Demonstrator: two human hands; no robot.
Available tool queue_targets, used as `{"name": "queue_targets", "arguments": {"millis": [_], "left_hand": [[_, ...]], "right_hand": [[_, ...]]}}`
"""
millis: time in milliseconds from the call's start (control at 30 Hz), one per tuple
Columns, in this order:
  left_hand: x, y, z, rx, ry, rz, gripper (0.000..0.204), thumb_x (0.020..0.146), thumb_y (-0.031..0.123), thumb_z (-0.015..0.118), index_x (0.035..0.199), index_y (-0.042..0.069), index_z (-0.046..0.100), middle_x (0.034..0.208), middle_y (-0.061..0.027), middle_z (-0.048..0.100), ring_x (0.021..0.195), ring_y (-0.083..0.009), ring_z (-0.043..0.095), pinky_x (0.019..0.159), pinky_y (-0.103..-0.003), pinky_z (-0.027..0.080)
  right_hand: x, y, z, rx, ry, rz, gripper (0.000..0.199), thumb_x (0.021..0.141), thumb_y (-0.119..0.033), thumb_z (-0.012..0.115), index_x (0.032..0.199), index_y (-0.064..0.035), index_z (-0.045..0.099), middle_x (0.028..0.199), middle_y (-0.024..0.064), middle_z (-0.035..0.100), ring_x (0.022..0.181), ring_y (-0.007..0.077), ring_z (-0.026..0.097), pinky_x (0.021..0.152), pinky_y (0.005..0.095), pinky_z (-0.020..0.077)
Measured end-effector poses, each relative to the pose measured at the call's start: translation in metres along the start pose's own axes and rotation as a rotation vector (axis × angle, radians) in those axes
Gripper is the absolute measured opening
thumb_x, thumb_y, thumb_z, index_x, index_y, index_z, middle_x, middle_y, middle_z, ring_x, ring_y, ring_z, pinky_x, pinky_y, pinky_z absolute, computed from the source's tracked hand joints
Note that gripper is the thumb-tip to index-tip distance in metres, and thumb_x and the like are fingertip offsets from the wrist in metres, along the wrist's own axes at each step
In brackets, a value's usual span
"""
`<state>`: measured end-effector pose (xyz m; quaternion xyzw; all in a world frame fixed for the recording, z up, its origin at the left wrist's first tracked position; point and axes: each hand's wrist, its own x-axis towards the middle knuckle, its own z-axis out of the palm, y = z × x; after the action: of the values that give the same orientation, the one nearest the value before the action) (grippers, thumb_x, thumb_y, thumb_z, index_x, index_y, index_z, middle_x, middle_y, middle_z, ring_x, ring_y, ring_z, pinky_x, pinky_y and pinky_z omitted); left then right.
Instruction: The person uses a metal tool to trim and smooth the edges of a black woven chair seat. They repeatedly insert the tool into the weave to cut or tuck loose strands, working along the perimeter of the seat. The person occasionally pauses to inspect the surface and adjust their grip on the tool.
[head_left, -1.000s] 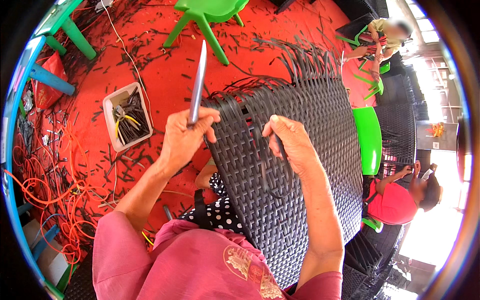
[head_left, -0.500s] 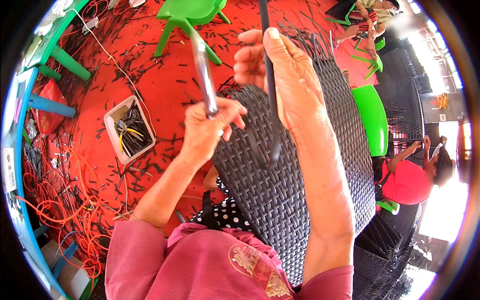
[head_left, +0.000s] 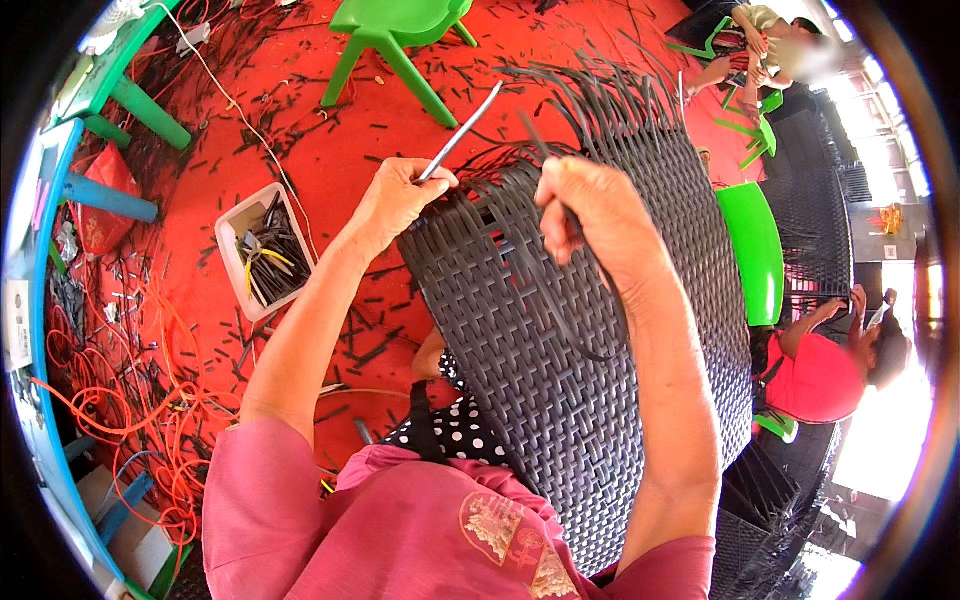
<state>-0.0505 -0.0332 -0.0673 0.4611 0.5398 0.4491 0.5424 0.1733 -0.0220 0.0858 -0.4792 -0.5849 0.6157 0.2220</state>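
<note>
In front of me lies a black woven panel [head_left: 540, 400] of flat plastic strips, with long loose strip ends [head_left: 625, 105] fanning out at its far edge. My left hand [head_left: 392, 205], over the panel's far left corner, is closed round a slim silver metal rod tool [head_left: 468, 128] that points up and to the right. Above the weave, my right hand [head_left: 600, 205] pinches a black plastic strip [head_left: 534, 133]. One end of the strip sticks out past the fingers, and a slack length curves below the hand. Whether that length joins the weave cannot be made out.
On the red floor, a pale bin [head_left: 232, 268] holds black strip offcuts and yellow-handled pliers [head_left: 268, 257]. Orange hose [head_left: 130, 410] tangles at lower left. Green stools [head_left: 400, 20] stand ahead; a green chair [head_left: 752, 250] touches the panel's right side. Two people [head_left: 815, 365] sit at right.
My hands have moved farther apart; the left tool has swung from upright to a rightward slant. My right hand has gone from loosely spread fingers to a pinch on the strip.
</note>
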Motion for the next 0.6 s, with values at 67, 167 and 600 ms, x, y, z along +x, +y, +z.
{"name": "queue_targets", "arguments": {"millis": [67, 167, 600], "left_hand": [[0.006, -0.004, -0.002, -0.037, -0.09, 0.013, 0.017, 0.092, 0.012, 0.064, 0.101, 0.002, 0.074, 0.087, 0.002, 0.068, 0.075, -0.0051, 0.057, 0.071, -0.024, 0.045], [0.012, -0.002, -0.002, -0.107, -0.145, 0.1, 0.018, 0.092, 0.012, 0.065, 0.103, 0.002, 0.074, 0.086, 0.0026, 0.069, 0.075, -0.0052, 0.057, 0.071, -0.024, 0.045], [0.024, 0.008, -0.007, 0.073, -0.324, -0.039, 0.019, 0.089, 0.02, 0.072, 0.075, 0.007, 0.068, 0.068, 0.0078, 0.057, 0.064, -0.0021, 0.048, 0.06, -0.023, 0.038]], "right_hand": [[-0.002, 0.008, 0.003, -0.011, 0.013, 0.132, 0.034, 0.096, -0.033, 0.059, 0.077, -0.0046, 0.062, 0.061, 0.0026, 0.057, 0.053, 0.0109, 0.055, 0.048, 0.0255, 0.0418], [0.0, 0.025, -0.003, -0.085, -0.01, 0.165, 0.035, 0.095, -0.032, 0.061, 0.073, -0.0041, 0.063, 0.06, 0.0013, 0.056, 0.053, 0.0096, 0.053, 0.048, 0.025, 0.0402], [0.009, 0.051, -0.004, -0.184, -0.079, 0.278, 0.032, 0.092, -0.026, 0.064, 0.072, -0.001, 0.067, 0.052, 0.0005, 0.051, 0.044, 0.0085, 0.047, 0.042, 0.0231, 0.0337]]}}
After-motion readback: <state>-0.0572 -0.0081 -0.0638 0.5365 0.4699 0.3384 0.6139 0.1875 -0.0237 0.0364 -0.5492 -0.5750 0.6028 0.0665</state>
